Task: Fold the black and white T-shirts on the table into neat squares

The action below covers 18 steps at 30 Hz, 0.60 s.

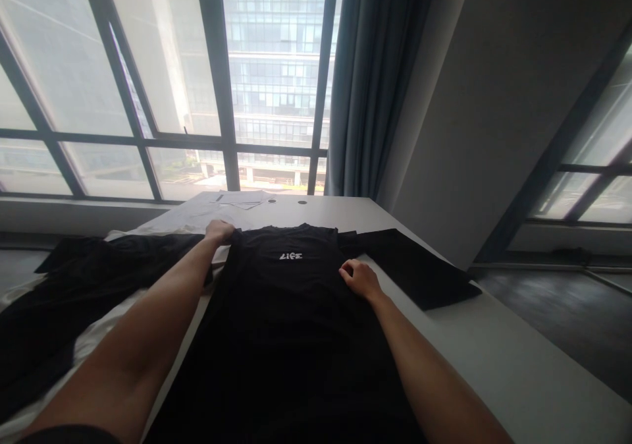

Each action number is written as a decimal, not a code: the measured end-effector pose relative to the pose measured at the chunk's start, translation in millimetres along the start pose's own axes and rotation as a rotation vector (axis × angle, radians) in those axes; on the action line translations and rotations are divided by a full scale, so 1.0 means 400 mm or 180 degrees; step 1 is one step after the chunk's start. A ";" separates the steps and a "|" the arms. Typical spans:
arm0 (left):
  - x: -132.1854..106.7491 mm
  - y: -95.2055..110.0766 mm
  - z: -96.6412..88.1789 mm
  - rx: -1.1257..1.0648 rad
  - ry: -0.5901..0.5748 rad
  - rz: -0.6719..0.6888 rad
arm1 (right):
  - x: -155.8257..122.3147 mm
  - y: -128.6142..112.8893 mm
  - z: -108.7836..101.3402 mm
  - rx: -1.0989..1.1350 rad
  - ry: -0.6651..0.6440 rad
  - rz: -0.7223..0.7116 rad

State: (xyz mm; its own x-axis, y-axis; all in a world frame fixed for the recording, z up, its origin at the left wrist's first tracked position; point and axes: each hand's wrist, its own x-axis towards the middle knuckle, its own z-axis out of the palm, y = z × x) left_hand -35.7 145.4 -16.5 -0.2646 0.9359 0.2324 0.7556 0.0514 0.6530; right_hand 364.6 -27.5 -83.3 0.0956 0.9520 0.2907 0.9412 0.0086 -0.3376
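Observation:
A black T-shirt lies stretched lengthwise on the white table, with small white lettering near its far, collar end. My left hand is closed on the shirt's far left corner, by the shoulder. At the right edge, a little nearer to me, my right hand has its thumb and fingers pinched together on the fabric. The near end of the shirt runs out of the bottom of the view.
Dark garments lie heaped over white cloth on the left. A folded black cloth rests on the right of the table. Papers lie at the far end, before the windows and a grey-blue curtain.

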 end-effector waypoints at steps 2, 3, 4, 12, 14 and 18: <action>-0.008 0.055 0.020 -0.0049 -0.0097 0.0071 | 0.000 0.001 0.000 0.0025 0.0004 0.0011; -0.013 0.084 0.032 -0.0071 -0.0161 0.0149 | 0.000 0.001 0.000 0.0035 0.0006 0.0015; -0.019 0.113 0.047 -0.0092 -0.0230 0.0239 | 0.001 0.002 0.001 0.0047 0.0008 0.0016; -0.051 0.269 0.197 -0.0118 -0.0893 0.0784 | 0.002 0.003 -0.001 0.0113 -0.0032 0.0057; -0.061 0.287 0.228 -0.0120 -0.1034 0.0934 | 0.001 0.000 -0.005 0.0119 -0.0053 0.0081; -0.093 0.294 0.269 -0.0155 -0.1331 0.1302 | -0.002 -0.005 -0.012 0.0136 -0.0056 0.0093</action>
State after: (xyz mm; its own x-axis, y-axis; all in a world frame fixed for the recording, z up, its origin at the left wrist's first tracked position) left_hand 127.4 154.4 -26.0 0.3092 0.9348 0.1749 0.7154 -0.3498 0.6048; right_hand 364.3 -29.6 -78.5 0.1169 0.9573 0.2646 0.9234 -0.0067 -0.3838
